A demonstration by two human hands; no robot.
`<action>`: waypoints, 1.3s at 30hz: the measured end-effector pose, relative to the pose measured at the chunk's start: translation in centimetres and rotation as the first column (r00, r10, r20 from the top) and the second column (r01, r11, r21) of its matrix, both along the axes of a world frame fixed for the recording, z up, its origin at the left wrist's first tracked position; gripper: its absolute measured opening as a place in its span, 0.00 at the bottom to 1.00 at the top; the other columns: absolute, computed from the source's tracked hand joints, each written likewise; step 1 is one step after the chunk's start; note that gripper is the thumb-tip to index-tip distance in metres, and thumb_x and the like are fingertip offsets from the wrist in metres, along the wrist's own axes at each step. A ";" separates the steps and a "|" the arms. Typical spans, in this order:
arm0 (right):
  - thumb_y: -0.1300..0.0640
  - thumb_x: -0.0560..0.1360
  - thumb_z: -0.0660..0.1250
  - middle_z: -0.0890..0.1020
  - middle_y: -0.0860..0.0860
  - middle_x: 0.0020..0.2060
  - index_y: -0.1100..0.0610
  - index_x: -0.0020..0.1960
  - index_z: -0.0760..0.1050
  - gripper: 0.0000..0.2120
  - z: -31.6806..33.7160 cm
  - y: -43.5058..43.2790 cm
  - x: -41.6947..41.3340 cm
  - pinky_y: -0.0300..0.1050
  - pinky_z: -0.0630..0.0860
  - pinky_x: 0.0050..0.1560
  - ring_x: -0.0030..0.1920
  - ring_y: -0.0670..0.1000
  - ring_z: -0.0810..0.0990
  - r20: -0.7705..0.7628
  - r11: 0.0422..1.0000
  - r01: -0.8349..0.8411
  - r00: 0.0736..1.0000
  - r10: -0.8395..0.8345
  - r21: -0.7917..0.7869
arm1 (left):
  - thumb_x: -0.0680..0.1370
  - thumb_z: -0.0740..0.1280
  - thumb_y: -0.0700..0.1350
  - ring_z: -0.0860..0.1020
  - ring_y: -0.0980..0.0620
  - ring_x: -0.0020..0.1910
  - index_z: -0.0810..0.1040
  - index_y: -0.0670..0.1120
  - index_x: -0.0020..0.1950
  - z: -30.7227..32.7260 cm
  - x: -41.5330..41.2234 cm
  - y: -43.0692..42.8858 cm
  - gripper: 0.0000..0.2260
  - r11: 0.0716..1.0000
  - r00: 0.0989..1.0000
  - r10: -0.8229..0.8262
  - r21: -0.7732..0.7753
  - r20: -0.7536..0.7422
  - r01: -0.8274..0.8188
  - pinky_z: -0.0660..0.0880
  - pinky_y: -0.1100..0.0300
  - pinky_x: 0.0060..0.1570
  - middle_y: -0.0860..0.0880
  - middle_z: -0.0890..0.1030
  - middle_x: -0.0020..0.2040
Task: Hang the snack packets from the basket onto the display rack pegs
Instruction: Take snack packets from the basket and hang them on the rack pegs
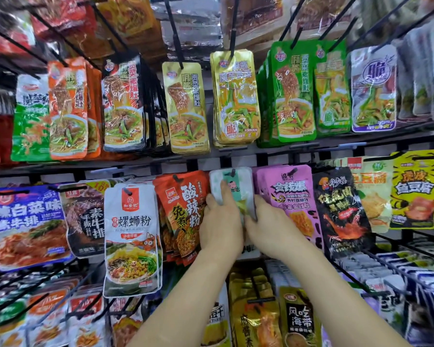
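Note:
A pale green-and-white snack packet (238, 182) hangs at the middle of the display rack, its top hole on a black peg (233, 172). My left hand (221, 221) grips the packet's left edge, thumb across its front. My right hand (268, 227) holds its lower right edge. The packet's lower half is hidden behind both hands. It sits between a red-orange noodle packet (186, 196) on the left and a pink packet (290, 194) on the right. The basket is not in view.
Rows of packets fill the rack above, below and to both sides, each on black pegs sticking out toward me. A white snail-noodle packet (132, 236) hangs forward at the left. Long bare peg ends (361, 279) jut out at the lower right.

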State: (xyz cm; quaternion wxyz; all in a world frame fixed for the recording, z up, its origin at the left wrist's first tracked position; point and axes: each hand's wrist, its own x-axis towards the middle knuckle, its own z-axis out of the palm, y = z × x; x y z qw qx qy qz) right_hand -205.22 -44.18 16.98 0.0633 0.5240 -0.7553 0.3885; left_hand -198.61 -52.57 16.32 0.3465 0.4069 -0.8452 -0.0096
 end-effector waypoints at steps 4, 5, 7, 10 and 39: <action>0.59 0.80 0.57 0.80 0.56 0.59 0.57 0.68 0.70 0.17 0.3 1.1 0.6 0.46 0.75 0.54 0.55 0.55 0.78 0.007 0.996 -0.067 0.998 0.067 -0.058 | 0.81 0.59 0.41 0.69 0.36 0.63 0.41 0.47 0.78 0.8 -0.7 -0.2 0.33 0.999 0.999 0.034 0.014 0.022 -0.034 0.71 0.46 0.57 0.35 0.62 0.68; 0.60 0.80 0.57 0.79 0.56 0.61 0.57 0.70 0.69 0.19 0.5 1.2 0.5 0.46 0.75 0.56 0.56 0.53 0.78 0.030 0.992 -0.086 0.996 0.089 -0.098 | 0.81 0.59 0.41 0.69 0.36 0.63 0.41 0.47 0.78 0.9 -0.6 -0.2 0.33 0.999 0.999 0.030 0.018 0.031 -0.031 0.71 0.46 0.58 0.35 0.62 0.68; 0.60 0.80 0.57 0.78 0.55 0.63 0.53 0.72 0.68 0.20 0.6 1.0 -0.2 0.48 0.74 0.57 0.53 0.51 0.76 0.158 0.975 -0.153 0.971 0.179 -0.163 | 0.79 0.62 0.41 0.71 0.36 0.63 0.43 0.49 0.79 0.8 -0.1 -0.1 0.35 0.999 0.999 -0.005 0.046 0.033 0.004 0.71 0.47 0.58 0.35 0.63 0.68; 0.57 0.81 0.59 0.78 0.53 0.58 0.51 0.71 0.69 0.18 0.7 1.0 -0.7 0.51 0.78 0.48 0.43 0.50 0.77 0.383 0.947 -0.218 0.875 0.297 -0.236 | 0.77 0.66 0.40 0.73 0.38 0.62 0.48 0.51 0.79 0.6 1.5 0.5 0.36 0.996 0.996 -0.083 0.033 0.017 0.083 0.72 0.48 0.57 0.39 0.66 0.68; 0.66 0.79 0.61 0.85 0.52 0.40 0.50 0.58 0.77 0.15 -1.2 9.0 0.2 0.45 0.80 0.38 0.36 0.49 0.83 0.219 0.886 -0.384 0.870 0.441 -0.259 | 0.78 0.67 0.46 0.79 0.59 0.44 0.83 0.51 0.56 -1.8 8.5 3.6 0.09 0.945 0.881 -0.325 -0.085 -0.345 0.315 0.76 0.58 0.49 0.57 0.83 0.46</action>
